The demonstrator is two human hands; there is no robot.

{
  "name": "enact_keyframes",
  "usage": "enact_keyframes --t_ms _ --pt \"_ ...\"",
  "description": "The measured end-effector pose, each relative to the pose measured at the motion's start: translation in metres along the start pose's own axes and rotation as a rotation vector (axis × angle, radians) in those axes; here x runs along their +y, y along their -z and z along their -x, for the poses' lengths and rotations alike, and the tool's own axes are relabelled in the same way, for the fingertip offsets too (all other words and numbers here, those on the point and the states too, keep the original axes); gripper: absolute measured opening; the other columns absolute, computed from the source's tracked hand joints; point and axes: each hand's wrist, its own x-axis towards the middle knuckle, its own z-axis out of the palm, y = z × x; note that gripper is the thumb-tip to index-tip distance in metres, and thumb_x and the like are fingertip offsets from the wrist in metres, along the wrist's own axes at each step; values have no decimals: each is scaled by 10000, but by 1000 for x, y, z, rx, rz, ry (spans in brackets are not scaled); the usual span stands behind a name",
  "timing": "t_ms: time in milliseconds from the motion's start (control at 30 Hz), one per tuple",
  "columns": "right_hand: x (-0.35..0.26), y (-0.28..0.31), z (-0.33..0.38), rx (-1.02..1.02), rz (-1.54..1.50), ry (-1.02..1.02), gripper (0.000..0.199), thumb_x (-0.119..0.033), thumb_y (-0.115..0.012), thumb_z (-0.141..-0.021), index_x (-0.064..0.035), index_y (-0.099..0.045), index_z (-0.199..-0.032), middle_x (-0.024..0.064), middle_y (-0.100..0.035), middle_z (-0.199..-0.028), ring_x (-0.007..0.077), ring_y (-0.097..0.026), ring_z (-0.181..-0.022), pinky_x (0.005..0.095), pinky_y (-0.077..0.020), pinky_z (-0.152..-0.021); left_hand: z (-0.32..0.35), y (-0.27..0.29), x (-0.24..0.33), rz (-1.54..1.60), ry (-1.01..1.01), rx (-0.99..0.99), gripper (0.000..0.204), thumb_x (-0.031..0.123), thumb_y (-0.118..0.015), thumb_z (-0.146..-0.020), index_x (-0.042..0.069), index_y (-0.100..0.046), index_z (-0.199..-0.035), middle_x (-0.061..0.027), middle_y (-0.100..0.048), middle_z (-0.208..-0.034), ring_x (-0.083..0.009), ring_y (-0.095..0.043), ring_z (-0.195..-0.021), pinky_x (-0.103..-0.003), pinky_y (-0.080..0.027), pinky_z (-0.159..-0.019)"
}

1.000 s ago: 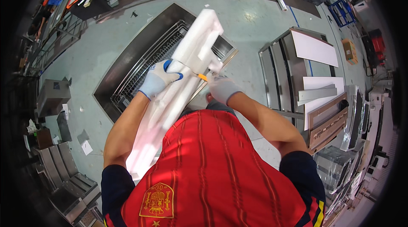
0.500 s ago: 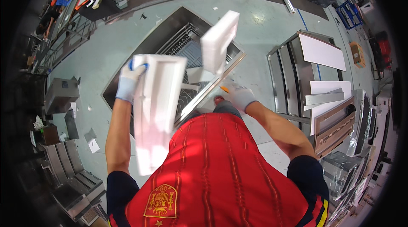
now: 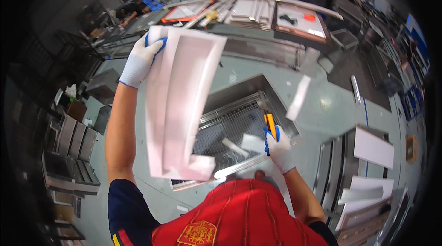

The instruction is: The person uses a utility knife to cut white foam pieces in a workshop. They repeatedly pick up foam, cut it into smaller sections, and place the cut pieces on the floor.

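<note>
My left hand point(image 3: 142, 61), in a white and blue glove, is closed on the upper left edge of a long white foam packing piece point(image 3: 186, 89). The foam hangs upright, a hollow along its length and a short ledge at its bottom. In my gloved right hand point(image 3: 278, 148) is an orange utility knife point(image 3: 270, 125), pointing up and away from me. Below both hands a stainless steel box point(image 3: 271, 90) lies on the floor, a wire rack point(image 3: 235, 117) inside it. The hanging foam hides its left side. Smaller white pieces point(image 3: 252, 143) lie in the box.
Another white foam piece point(image 3: 299, 97) shows beyond the box's right side; whether it is airborne or on the floor I cannot tell. Steel cabinets and white panels point(image 3: 374, 147) stand at right, steel parts point(image 3: 76, 137) at left. A loaded workbench point(image 3: 251, 15) runs across the back.
My left hand has lifted the long foam piece higher and farther out. The other foam piece has moved away past the box. My right hand now shows the knife plainly; the view has tilted up.
</note>
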Motion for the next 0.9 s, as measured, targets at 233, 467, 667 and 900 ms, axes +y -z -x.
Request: enact_keyframes --t_ms 233,467,667,900 --pt "-135 -20 -11 -92 -261 330 355 -136 -624 -1108 -45 -624 -1451 25 -655 -874 82 -605 -678 278 -516 -609 2 -20 46 -83 -395 295 461 271 -679 -1105 3 -570 -1464 -119 -720 -1299 -181 -665 -1165 -336 -532 -1029" --pt "-155 -39 -9 -151 -25 398 472 -179 -686 -1074 -42 -583 -1513 100 -737 -913 167 -736 -720 361 -590 -685 76 -106 -78 -94 -75 115 701 311 -723 -1050 62 -388 -1614 -165 -686 -1321 -249 -696 -1109 -379 -565 -984" --pt "-105 -55 -19 -128 502 428 443 -190 -650 -1070 -34 -581 -1479 241 -763 -1064 414 -756 -969 497 -588 -856 137 -151 -137 -125 175 47 658 190 -876 -911 12 -529 -1441 -161 -717 -1259 -273 -721 -1153 -394 -572 -1011" --pt "-79 -62 -15 -266 674 249 461 -248 -612 -1080 -18 -558 -1476 311 -741 -1189 497 -716 -1113 595 -556 -946 155 -152 -126 -244 213 -19 673 192 -918 -879 -5 -547 -1404 -199 -726 -1214 -307 -743 -1114 -389 -593 -963"
